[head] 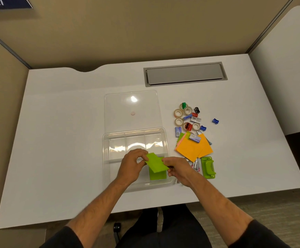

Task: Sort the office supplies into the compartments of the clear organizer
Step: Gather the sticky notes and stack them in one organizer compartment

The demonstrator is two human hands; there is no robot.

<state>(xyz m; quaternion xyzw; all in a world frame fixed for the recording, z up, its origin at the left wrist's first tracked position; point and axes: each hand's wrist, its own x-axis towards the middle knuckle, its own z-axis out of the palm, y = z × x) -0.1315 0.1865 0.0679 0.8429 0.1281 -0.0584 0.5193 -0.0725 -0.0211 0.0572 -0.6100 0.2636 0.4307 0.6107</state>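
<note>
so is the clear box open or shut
Open. Its lid lies flat on the desk behind the clear box, and both hands hold a green notepad over its compartments.

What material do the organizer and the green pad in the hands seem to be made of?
Organizer: probably clear hard plastic, glossy; the desk shows through and its walls glare. Green pad: likely matte paper sticky notes; flat, thin, no shine.
</note>
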